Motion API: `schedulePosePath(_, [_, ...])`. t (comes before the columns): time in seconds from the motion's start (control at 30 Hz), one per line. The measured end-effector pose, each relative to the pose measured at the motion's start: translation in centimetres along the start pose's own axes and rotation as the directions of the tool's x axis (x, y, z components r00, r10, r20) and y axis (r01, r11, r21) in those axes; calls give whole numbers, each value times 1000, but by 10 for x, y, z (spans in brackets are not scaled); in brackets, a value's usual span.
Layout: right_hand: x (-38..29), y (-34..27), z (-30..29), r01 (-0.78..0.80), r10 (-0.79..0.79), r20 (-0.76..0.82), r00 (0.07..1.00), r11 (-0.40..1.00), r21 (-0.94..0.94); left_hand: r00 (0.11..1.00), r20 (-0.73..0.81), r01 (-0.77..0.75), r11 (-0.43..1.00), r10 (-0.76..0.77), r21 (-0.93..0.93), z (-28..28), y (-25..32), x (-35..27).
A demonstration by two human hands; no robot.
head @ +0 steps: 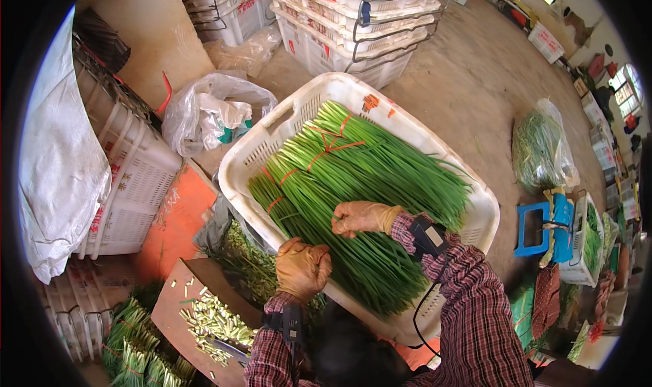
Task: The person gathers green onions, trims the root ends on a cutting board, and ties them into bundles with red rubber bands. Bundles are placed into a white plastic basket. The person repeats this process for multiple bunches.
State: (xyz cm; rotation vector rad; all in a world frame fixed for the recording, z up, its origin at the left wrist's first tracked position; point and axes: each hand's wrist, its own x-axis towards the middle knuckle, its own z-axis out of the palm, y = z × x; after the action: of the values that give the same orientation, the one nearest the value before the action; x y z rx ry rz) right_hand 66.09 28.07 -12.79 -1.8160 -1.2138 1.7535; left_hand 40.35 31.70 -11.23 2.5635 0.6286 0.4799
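A white plastic crate (356,81) holds several bundles of long green garlic chives (387,173), tied with red bands, their pale stem ends at the upper left. My right hand (359,218), in a tan glove, is over the middle of the bundles with its fingers curled; whether it pinches any leaves is hidden. My left hand (301,267), gloved too, is closed at the crate's near rim, and what lies inside its fingers cannot be seen. A brown board (178,305) at the lower left bears cut pale stem ends (216,318) and part of a knife blade (229,347).
Stacked white crates (351,35) stand beyond the crate. Clear plastic bags (188,107) lie at the upper left. More tied bundles (135,361) sit at the lower left. A blue stool (532,229) and a bag of greens (542,147) are on the right.
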Motion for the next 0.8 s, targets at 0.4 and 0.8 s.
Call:
schedulePosePath(0.4, [-133,0,91,-86,-521,-421,742,549,-831,997,-79,-20,1000,18,-24,-4,8,2])
schedulePosePath(0.8, [-12,113,138,-20,-435,-420,797,676,-737,996,-77,-42,999,40,-28,4,2,0])
